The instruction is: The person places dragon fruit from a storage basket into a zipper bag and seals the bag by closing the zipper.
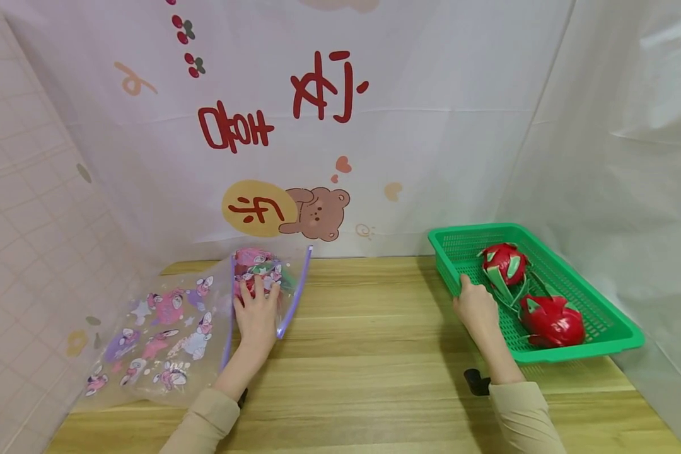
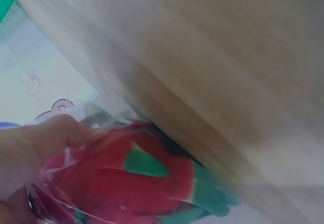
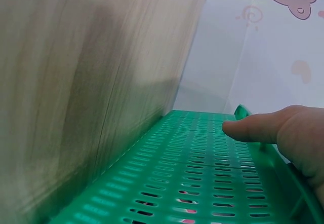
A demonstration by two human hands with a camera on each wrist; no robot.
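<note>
On the left lies a clear zip bag (image 1: 170,340) printed with pink and purple cartoon figures; its purple-edged mouth is folded to the right. My left hand (image 1: 255,318) grips a red dragon fruit (image 2: 126,178) with green scales through the plastic, fingers spread around it. Part of that fruit is hidden under the hand and the bag's print. My right hand (image 1: 478,309) holds the left rim of a green slotted basket (image 1: 596,287), with the thumb (image 3: 253,127) over its outer wall. Two red dragon fruits (image 1: 505,261) (image 1: 553,321) with green scales lie in the basket.
The wooden table (image 1: 363,353) runs between bag and basket. Behind it stands a white printed curtain (image 1: 408,145) with a bear and red lettering, and similar sheets close off both sides. A small black object (image 1: 477,382) shows near my right wrist.
</note>
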